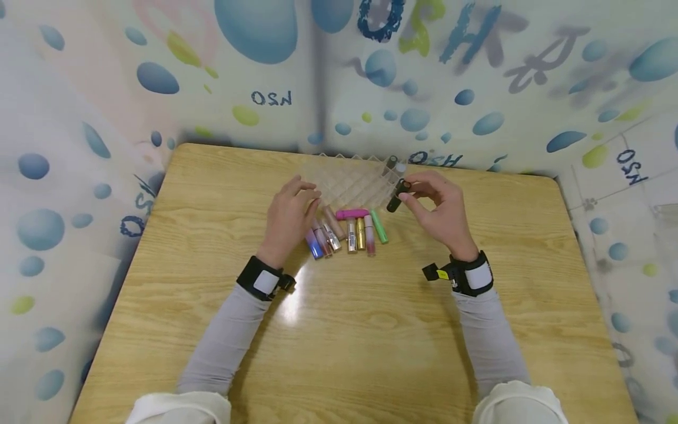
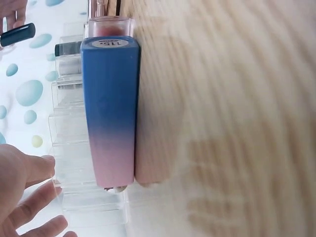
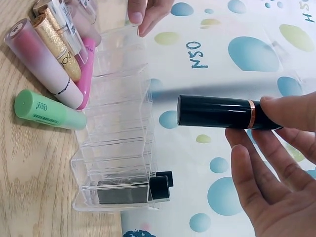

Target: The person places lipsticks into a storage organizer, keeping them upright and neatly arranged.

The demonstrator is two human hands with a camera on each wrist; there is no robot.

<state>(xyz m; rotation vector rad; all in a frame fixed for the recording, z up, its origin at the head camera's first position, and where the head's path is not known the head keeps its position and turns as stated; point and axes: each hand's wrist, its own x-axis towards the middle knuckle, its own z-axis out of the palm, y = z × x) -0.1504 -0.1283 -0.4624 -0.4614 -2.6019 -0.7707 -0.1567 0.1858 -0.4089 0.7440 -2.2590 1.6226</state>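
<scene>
My right hand point(image 1: 439, 206) pinches a black lipstick point(image 3: 215, 112) with a copper-coloured band, between thumb and fingers. It is held above the right end of a clear plastic organizer point(image 1: 344, 182) with several slots. My left hand point(image 1: 290, 215) is at the organizer's left end, with its loosely extended fingertips point(image 2: 47, 160) right at the rim. Dark-capped tubes point(image 3: 159, 187) stand in the organizer's right-end slots. In front of it lie a blue-and-pink tube point(image 2: 111, 108), a green tube point(image 3: 49, 109), a bright pink tube point(image 1: 352, 214) and a gold glitter tube point(image 3: 59, 47).
More lip tubes, including a pink-and-white one point(image 3: 44, 61) and a clear-bodied one point(image 1: 352, 235), lie on the wooden table point(image 1: 365, 341). Right behind the organizer rises a patterned wall point(image 1: 296, 123), along the table's back edge.
</scene>
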